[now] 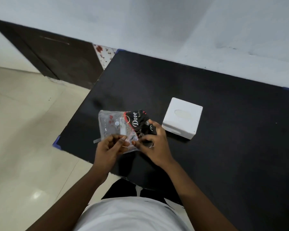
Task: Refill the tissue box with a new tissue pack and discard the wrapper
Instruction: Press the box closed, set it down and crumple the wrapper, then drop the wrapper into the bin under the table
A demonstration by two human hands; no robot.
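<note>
A clear and black plastic wrapper [123,125] printed "Dove" hangs just above the black table [223,147] near its left edge. It looks flat and crumpled. My left hand [109,148] pinches its near clear edge. My right hand [154,144] grips its black part from the right. The white square tissue box [182,118] stands on the table to the right of the wrapper, lid on, with an oval slot on top. No tissue shows through the slot clearly.
The table's back edge meets a pale wall [173,30]. Left of the table lies a glossy cream tiled floor [23,130], with a dark wooden cabinet [57,55] at the back left. A small clear strip [96,140] lies by the table's left edge.
</note>
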